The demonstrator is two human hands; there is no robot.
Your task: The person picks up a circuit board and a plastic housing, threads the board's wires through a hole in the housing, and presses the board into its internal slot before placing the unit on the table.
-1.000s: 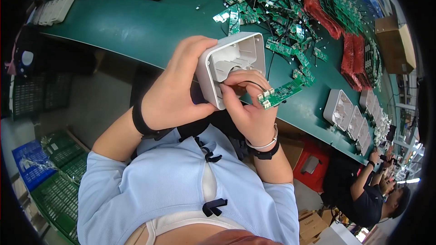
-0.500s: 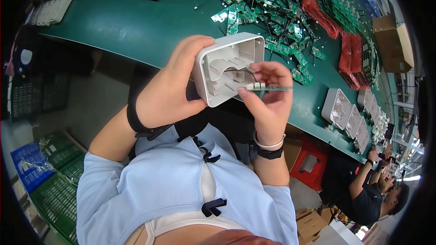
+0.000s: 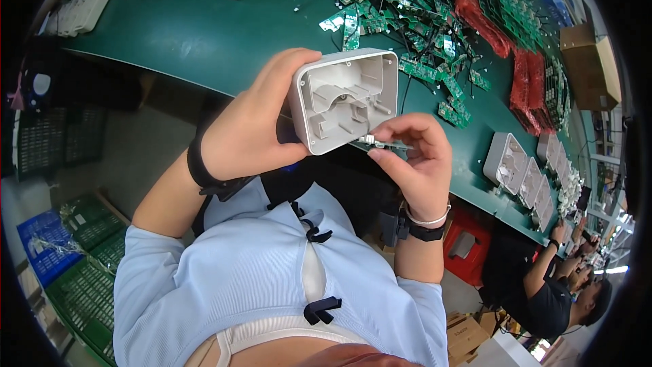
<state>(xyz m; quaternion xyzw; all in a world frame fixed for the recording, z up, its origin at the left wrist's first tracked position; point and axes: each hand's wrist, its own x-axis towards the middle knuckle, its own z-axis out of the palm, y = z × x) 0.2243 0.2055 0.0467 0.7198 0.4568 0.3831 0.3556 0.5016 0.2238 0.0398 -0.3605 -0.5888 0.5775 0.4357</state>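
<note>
The small green circuit board (image 3: 394,145) lies just beside the lower right edge of the pale plastic housing (image 3: 297,112), long axis roughly sideways, white connectors (image 3: 369,139) toward it, pinched by the nearer right hand (image 3: 422,158). The left hand (image 3: 248,126) clasps the open-faced housing, moulded ribs inside; a blue crate (image 3: 28,233) at lower left holds clear plastic (image 3: 60,247).

A green-topped workbench (image 3: 183,41) with a pale edge slants across the room above a grey floor (image 3: 129,180). A red plastic stool (image 3: 475,236) stands by its near side, and a white strip light (image 3: 617,270) glows far right.
</note>
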